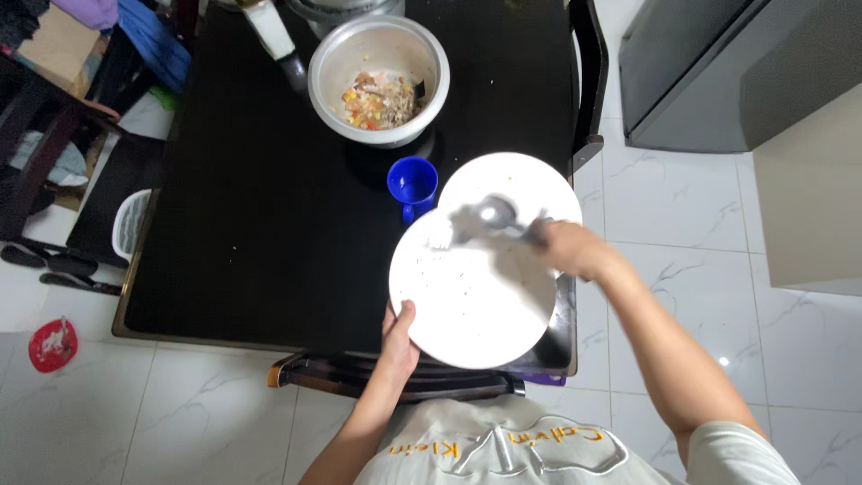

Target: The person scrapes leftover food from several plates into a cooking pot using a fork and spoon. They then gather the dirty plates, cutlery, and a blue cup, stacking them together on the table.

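Note:
My left hand (398,337) grips the near rim of a white plate (467,301) with crumbs on it, held over the table's front edge. My right hand (566,247) holds a metal spoon (494,214) and a fork, blurred, over the plate's far side. A second white plate (530,180) lies partly under the first. A blue cup (412,184) stands just left of the plates. Farther back stands a metal pot (378,79) with mixed food scraps inside.
The black table (260,207) has dark chairs at the near edge (395,377), right side (588,72) and left. A red lid-like object (52,345) lies on the white tiled floor at left. A grey cabinet (700,72) stands at upper right.

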